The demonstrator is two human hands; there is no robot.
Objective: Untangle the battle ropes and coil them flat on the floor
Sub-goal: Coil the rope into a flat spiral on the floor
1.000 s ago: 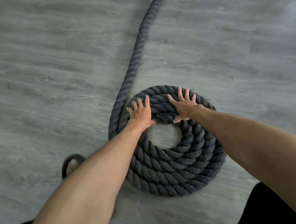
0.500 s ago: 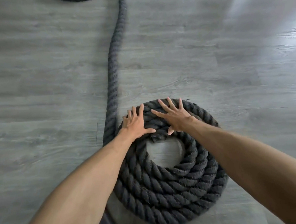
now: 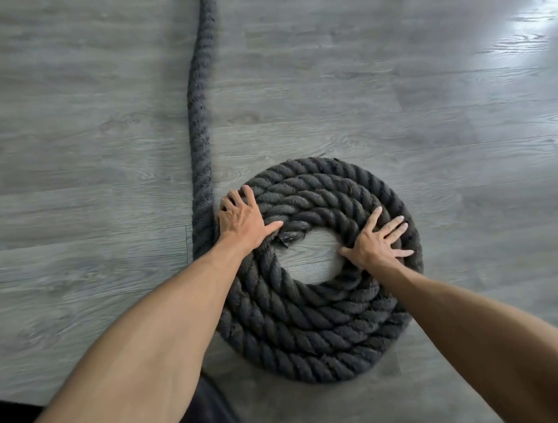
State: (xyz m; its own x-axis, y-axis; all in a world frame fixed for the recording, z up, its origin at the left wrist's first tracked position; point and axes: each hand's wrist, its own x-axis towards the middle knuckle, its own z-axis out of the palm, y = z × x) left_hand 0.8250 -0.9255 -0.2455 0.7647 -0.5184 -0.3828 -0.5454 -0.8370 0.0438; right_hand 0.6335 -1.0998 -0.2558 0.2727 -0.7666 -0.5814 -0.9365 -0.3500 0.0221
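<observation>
A thick dark grey battle rope lies in a flat spiral coil (image 3: 313,332) of several turns on the floor, with a bare round gap in its middle. Its frayed inner end (image 3: 290,237) shows at the gap's upper left. The free length of rope (image 3: 198,118) runs straight from the coil's left side to the top edge. My left hand (image 3: 242,218) presses on the coil's upper left, fingers curled over the outer turns. My right hand (image 3: 378,241) lies flat on the right side, fingers spread.
Grey wood-look plank floor (image 3: 74,157) stretches all around. A bright patch of glare (image 3: 533,33) sits at the top right. Dark clothing (image 3: 214,415) shows at the bottom edge between my forearms.
My hands have moved apart along the coil: the left to its upper-left rim, the right round to its right side. The view has shifted, so the free rope now runs nearly straight up.
</observation>
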